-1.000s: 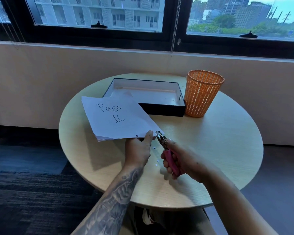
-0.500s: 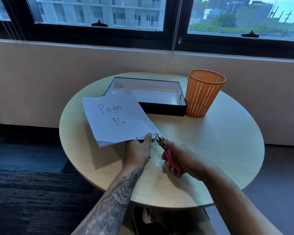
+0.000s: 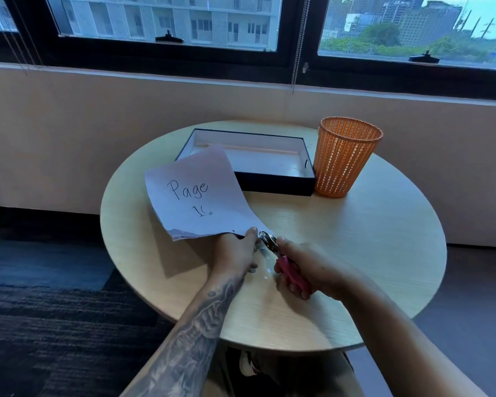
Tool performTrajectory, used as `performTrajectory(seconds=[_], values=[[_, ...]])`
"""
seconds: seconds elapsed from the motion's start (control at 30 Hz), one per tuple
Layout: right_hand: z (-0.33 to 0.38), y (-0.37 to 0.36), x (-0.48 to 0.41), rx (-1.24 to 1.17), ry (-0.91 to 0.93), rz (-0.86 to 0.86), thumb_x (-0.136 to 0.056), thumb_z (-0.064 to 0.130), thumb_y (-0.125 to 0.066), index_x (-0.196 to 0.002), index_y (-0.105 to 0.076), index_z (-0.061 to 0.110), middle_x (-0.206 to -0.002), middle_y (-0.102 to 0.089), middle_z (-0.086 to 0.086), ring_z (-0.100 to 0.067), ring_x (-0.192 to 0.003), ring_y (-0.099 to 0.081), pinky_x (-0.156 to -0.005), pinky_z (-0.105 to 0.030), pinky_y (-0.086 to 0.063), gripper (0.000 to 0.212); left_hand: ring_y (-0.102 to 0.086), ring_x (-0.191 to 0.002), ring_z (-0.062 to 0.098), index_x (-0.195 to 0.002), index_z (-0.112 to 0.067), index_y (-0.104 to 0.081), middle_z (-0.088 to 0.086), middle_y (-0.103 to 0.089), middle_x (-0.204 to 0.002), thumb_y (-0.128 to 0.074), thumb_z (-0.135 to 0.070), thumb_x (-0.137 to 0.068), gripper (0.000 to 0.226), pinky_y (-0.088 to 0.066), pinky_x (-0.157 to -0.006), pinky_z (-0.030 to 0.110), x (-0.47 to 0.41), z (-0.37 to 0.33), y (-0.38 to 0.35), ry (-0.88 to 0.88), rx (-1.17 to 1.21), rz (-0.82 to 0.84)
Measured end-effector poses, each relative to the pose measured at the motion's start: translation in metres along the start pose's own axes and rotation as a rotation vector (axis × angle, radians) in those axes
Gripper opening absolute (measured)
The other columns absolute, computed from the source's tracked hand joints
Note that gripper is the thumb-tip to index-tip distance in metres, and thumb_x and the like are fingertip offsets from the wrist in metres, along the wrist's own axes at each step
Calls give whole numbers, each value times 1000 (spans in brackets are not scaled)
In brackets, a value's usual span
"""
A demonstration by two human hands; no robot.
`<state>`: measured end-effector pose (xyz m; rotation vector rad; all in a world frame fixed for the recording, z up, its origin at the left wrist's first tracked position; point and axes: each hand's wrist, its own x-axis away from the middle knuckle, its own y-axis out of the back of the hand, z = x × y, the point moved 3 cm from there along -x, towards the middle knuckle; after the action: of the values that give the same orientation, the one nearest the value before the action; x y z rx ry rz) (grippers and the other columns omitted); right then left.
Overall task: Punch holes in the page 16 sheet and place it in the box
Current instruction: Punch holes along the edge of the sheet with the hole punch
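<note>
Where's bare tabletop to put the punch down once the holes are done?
Free: the table's right half, below the orange basket and right of the right hand. Crowded: the back, with box and basket, and around the sheet.

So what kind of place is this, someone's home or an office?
Probably an upper-floor office or apartment room in a city, though I can't say which. A wide window looks out on tall buildings, a small round table stands against the wall, and dark carpet covers the floor.

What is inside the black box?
The black box looks empty, showing its pale bottom. The Page 16 sheet covers its near left corner, so that part stays hidden.
</note>
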<state>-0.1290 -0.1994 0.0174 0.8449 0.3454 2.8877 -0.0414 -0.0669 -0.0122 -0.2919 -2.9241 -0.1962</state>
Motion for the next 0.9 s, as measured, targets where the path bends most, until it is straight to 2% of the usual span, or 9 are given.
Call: performTrajectory(seconds=[0.23,0.5,0.67,0.73,0.8,0.9], values=[[0,1,-1,19,-26,0,-101,60,-36,-86,-61,8,-70,-62,-14,-21,-47,-49,-46,-24,-36,59,-55,-38,19,-70,-6,-69,-9,-54,-41,-61,-32,-95,37,-54,-54,36,0,-1,0,0,-18,-5],[1,-1,-2,32,-18,-31,-102,58,-36,-83,-62,7,-60,-57,-8,-20,-45,-47,-43,-23,-35,61,-57,-37,18,-65,-11,-63,-9,-55,-41,-60,-34,-95,38,-60,-64,48,-1,0,0,2,-50,10],[2,-1,2,24,-22,-9,-102,59,-36,-85,-62,7,-68,-61,-13,-21,-48,-49,-46,-25,-38,61,-59,-37,15,-67,-9,-65,-5,-59,-49,-60,-35,-96,39,-59,-60,40,0,-2,0,-12,-75,14],[2,-1,5,1,-17,14,-101,60,-37,-87,-63,6,-73,-65,-17,-24,-51,-54,-49,-27,-44,62,-61,-38,16,-67,-8,-66,-1,-63,-53,-60,-35,-95,39,-59,-57,38,2,-3,1,-27,-78,6],[2,0,9,-2,-10,18,-101,59,-39,-90,-64,4,-76,-68,-18,-26,-53,-58,-53,-32,-51,61,-63,-41,18,-69,-9,-68,-4,-63,-47,-60,-36,-95,39,-58,-56,37,4,-4,3,-29,-73,-3],[-1,9,17,-5,-10,-35,-101,55,-42,-99,-62,5,-76,-68,-16,-26,-55,-60,-53,-33,-53,54,-60,-41,16,-69,-14,-69,-11,-58,-39,-60,-35,-96,36,-56,-58,36,7,-4,5,-2,-12,-2]])
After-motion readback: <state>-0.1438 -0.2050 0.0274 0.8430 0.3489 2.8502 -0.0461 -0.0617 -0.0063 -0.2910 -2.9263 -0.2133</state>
